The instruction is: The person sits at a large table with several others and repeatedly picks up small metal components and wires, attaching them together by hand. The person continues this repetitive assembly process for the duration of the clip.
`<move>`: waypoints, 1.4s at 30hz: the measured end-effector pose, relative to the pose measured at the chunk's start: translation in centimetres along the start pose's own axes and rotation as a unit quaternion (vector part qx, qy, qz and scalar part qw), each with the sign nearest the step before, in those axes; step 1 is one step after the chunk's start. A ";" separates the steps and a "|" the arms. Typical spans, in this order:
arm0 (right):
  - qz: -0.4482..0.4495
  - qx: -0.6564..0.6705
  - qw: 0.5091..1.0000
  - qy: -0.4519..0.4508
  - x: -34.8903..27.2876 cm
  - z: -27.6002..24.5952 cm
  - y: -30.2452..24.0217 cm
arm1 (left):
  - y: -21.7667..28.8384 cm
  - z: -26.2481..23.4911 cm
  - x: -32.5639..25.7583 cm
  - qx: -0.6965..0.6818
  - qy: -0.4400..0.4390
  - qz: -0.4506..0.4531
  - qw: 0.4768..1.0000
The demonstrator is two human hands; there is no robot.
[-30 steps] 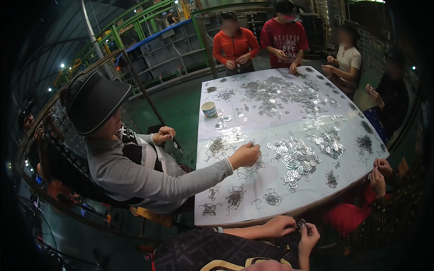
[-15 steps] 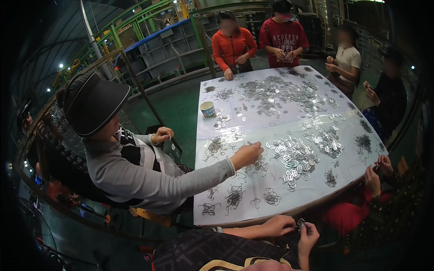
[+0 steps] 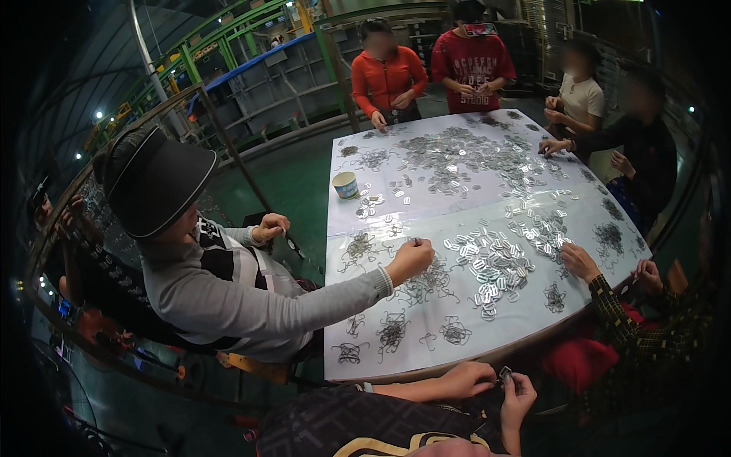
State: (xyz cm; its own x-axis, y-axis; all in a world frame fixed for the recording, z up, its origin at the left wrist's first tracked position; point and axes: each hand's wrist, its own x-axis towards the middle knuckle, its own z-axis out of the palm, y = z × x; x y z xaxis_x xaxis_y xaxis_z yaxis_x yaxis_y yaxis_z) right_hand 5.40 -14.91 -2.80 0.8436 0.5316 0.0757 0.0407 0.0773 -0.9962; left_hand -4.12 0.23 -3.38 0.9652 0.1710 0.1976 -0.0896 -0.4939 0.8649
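Low in the view, just off the table's near edge, my two hands work close together. My right hand (image 3: 518, 397) pinches a small metal buckle-like piece (image 3: 505, 372) between thumb and fingers. Beside it, my left hand (image 3: 470, 378) has its fingers curled closed toward that piece; what they grip is too small to make out. Beyond my hands, the white-covered table (image 3: 499, 339) carries loose heaps of flat silver slide buckles (image 3: 487, 268). Tangled dark bent-wire pieces lie in small piles nearer me, one wire pile (image 3: 392, 332) at the left and another wire pile (image 3: 455, 332) beside it.
A person in a grey sweater and dark visor (image 3: 160, 179) reaches over the table from the left. Several co-workers stand round the far and right sides. One patterned sleeve (image 3: 614, 308) reaches in from the right. A paper cup (image 3: 345, 186) stands near the table's left edge.
The patterned-sleeved person at right has reached a hand onto the table toward the buckles. A dark-clothed person behind has also stretched an arm over it. My hands have barely moved.
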 end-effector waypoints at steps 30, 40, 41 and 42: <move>-0.002 -0.013 1.000 0.017 -0.2 0.0 -0.3 | -2.9 -5.4 1.8 0.097 0.140 -0.052 0.984; -0.019 -0.026 0.999 0.022 -0.2 0.0 -1.1 | -10.1 -10.3 8.4 0.411 0.118 0.005 0.904; -0.019 -0.029 0.999 0.027 -0.2 -0.1 -1.0 | -10.2 -10.2 8.7 0.432 0.089 -0.001 0.897; -0.018 -0.029 0.999 0.030 -0.3 -0.1 -0.8 | -10.1 -10.2 8.9 0.455 0.061 -0.008 0.888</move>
State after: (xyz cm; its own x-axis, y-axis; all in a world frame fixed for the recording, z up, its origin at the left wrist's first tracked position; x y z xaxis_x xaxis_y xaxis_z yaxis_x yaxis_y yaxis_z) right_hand 5.14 -15.24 -2.04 0.8711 0.4785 0.1108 0.1016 0.0452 -0.9938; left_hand 2.85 15.39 -5.66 0.9259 0.2474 0.2855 0.2125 -0.9659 0.1479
